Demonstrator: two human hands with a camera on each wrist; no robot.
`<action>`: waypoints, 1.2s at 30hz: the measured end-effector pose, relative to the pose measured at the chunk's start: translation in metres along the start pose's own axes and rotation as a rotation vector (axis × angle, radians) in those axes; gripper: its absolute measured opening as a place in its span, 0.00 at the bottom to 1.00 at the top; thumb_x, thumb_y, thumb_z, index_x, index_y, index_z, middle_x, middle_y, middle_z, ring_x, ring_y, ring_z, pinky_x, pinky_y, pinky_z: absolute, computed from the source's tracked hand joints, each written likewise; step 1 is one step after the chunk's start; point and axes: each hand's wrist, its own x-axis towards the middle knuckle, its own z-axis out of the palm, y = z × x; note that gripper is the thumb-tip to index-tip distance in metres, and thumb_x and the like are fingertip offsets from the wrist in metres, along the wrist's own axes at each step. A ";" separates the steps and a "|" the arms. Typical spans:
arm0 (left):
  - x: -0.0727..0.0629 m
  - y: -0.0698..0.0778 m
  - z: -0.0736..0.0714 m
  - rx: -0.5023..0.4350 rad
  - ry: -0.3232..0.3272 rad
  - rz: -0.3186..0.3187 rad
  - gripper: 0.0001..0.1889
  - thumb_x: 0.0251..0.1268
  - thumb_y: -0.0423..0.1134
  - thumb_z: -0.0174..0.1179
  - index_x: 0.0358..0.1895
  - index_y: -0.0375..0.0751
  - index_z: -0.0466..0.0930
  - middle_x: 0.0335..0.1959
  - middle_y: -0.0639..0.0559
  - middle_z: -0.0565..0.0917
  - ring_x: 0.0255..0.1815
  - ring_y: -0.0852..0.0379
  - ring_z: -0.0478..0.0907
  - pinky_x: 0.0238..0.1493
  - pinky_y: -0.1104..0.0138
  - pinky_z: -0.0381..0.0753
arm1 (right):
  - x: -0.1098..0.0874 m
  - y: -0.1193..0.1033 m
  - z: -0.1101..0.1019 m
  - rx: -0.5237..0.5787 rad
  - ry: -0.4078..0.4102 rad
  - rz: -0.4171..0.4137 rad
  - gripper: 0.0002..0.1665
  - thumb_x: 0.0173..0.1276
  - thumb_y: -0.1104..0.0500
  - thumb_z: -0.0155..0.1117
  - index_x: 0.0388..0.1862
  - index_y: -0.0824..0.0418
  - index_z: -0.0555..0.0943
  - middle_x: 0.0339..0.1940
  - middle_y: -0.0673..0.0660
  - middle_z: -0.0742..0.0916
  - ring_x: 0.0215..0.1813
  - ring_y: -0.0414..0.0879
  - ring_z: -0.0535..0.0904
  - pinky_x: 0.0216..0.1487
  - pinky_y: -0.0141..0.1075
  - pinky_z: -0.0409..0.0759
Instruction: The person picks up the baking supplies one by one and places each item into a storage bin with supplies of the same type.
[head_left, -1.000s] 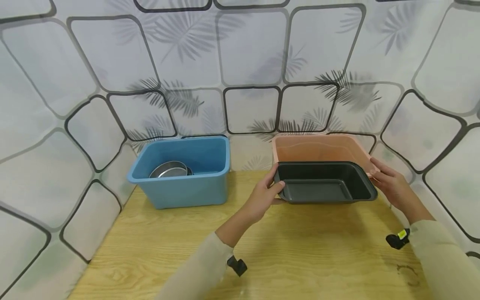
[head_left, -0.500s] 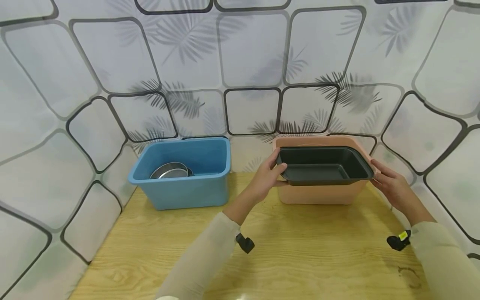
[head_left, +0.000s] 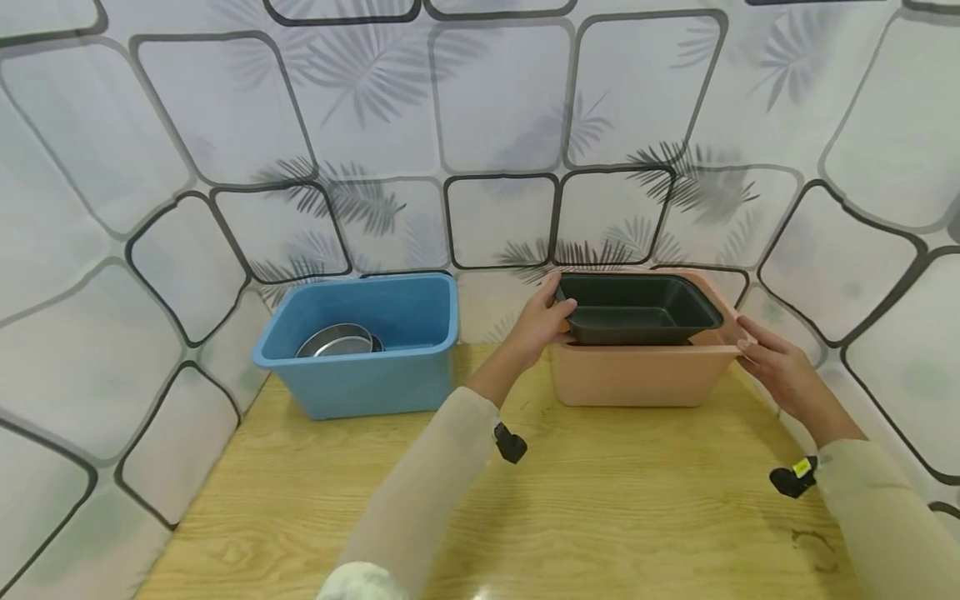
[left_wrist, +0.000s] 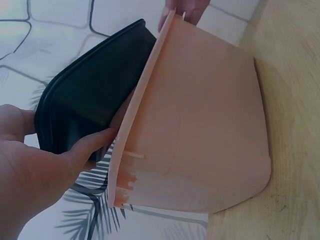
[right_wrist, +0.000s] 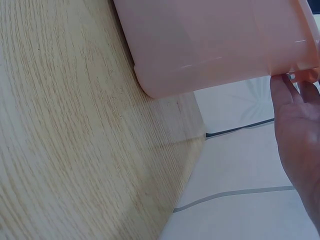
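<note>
A dark loaf pan (head_left: 637,335) is tilted at the mouth of a pink plastic bin (head_left: 637,379), partly inside its rim. My left hand (head_left: 534,329) grips the pan's left end, thumb on the near side. In the left wrist view the pan (left_wrist: 95,85) leans out over the bin's rim, its lower part hidden by the bin wall (left_wrist: 195,115). My right hand (head_left: 780,367) holds the right end of the pink bin's rim. The right wrist view shows the fingers of that hand (right_wrist: 300,130) under the rim; the thumb is hidden.
A blue plastic bin (head_left: 375,387) stands to the left on the wooden table (head_left: 570,500), with round metal pans (head_left: 337,340) inside it. Patterned cloth (head_left: 502,221) encloses the table at the back and both sides.
My left hand has moved the loaf pan away from me and up, from in front of the pink bin to its mouth. The right hand stays at the bin's rim, with the pan's right end now away from it.
</note>
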 end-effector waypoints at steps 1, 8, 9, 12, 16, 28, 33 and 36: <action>0.003 0.000 0.000 0.016 0.007 -0.002 0.35 0.81 0.36 0.49 0.83 0.58 0.45 0.85 0.56 0.43 0.78 0.45 0.62 0.55 0.45 0.83 | 0.000 0.000 0.000 -0.004 0.000 0.003 0.39 0.83 0.61 0.47 0.84 0.55 0.41 0.85 0.46 0.40 0.59 0.16 0.73 0.56 0.15 0.73; 0.023 0.003 0.007 0.096 0.062 -0.028 0.35 0.79 0.35 0.51 0.83 0.54 0.48 0.84 0.58 0.45 0.78 0.45 0.60 0.57 0.44 0.82 | 0.002 0.000 0.000 -0.043 0.002 0.008 0.40 0.83 0.59 0.47 0.84 0.55 0.41 0.85 0.48 0.38 0.65 0.16 0.67 0.56 0.15 0.73; 0.025 0.003 0.008 0.103 0.067 -0.033 0.35 0.79 0.35 0.52 0.83 0.54 0.48 0.84 0.57 0.45 0.78 0.44 0.62 0.57 0.43 0.81 | 0.002 0.000 0.000 -0.036 0.003 0.007 0.40 0.83 0.59 0.47 0.84 0.55 0.40 0.85 0.48 0.38 0.66 0.17 0.67 0.56 0.15 0.73; 0.029 0.003 0.010 0.120 0.070 -0.042 0.36 0.79 0.34 0.52 0.83 0.53 0.47 0.84 0.53 0.47 0.76 0.41 0.64 0.59 0.42 0.80 | 0.002 0.000 0.000 -0.008 0.000 0.002 0.40 0.83 0.61 0.47 0.84 0.57 0.40 0.84 0.48 0.38 0.66 0.17 0.66 0.57 0.15 0.72; 0.033 -0.001 0.012 0.119 0.052 -0.065 0.36 0.79 0.34 0.51 0.83 0.54 0.46 0.84 0.47 0.48 0.77 0.40 0.62 0.61 0.40 0.77 | 0.001 0.001 0.001 0.001 -0.003 0.001 0.40 0.83 0.61 0.48 0.84 0.56 0.40 0.84 0.47 0.38 0.67 0.17 0.66 0.58 0.16 0.72; 0.052 -0.010 0.026 0.195 0.069 -0.125 0.37 0.79 0.37 0.53 0.83 0.52 0.44 0.83 0.45 0.52 0.68 0.39 0.74 0.57 0.42 0.81 | 0.000 -0.002 0.001 0.027 -0.001 0.028 0.40 0.83 0.61 0.47 0.84 0.54 0.39 0.84 0.44 0.37 0.83 0.40 0.31 0.58 0.15 0.72; 0.053 -0.012 0.037 0.272 0.110 -0.135 0.37 0.78 0.38 0.54 0.83 0.53 0.47 0.82 0.47 0.55 0.72 0.43 0.70 0.55 0.48 0.84 | 0.000 0.000 0.001 0.047 0.010 0.033 0.40 0.83 0.61 0.46 0.84 0.55 0.39 0.84 0.45 0.36 0.82 0.34 0.38 0.59 0.16 0.72; 0.053 -0.015 0.043 0.311 0.117 -0.130 0.36 0.78 0.39 0.55 0.82 0.54 0.49 0.82 0.48 0.55 0.74 0.44 0.67 0.55 0.49 0.84 | -0.001 0.000 0.001 0.046 0.013 0.034 0.40 0.83 0.61 0.46 0.84 0.54 0.39 0.84 0.45 0.36 0.82 0.33 0.39 0.59 0.16 0.71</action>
